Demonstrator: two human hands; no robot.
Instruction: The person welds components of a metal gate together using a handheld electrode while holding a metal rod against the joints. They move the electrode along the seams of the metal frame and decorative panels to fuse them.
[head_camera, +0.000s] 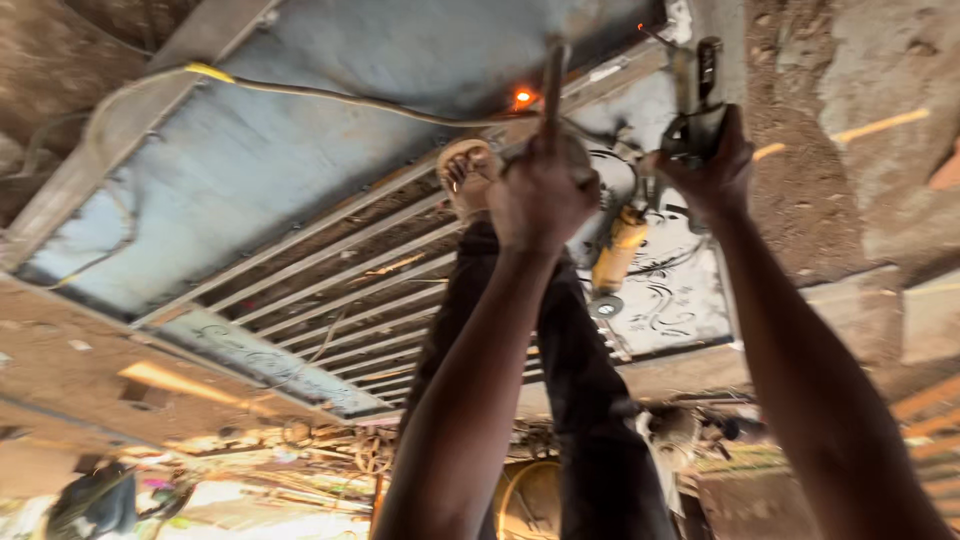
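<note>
Left hand (540, 195) fisted around a thin metal rod (553, 85), long axis running away from the knuckles toward the glowing weld spot (522, 97) just beside its far end. Right hand (705, 165) clamped on a dark tool handle (700, 90), pointing likewise outward. Below both wrists, a yellow angle grinder (615, 260) lying on the metal gate (300, 170).

Bare brown earth (820, 180) makes the floor of this open yard, packed and lumpy, with strips of sunlight falling across it. Weathered timber boards (120, 390) lie along one side. Farther off sits a jumble of scrap metal and wire (330, 450), washed out by hard daylight, beside a dark bundle (95, 505).
</note>
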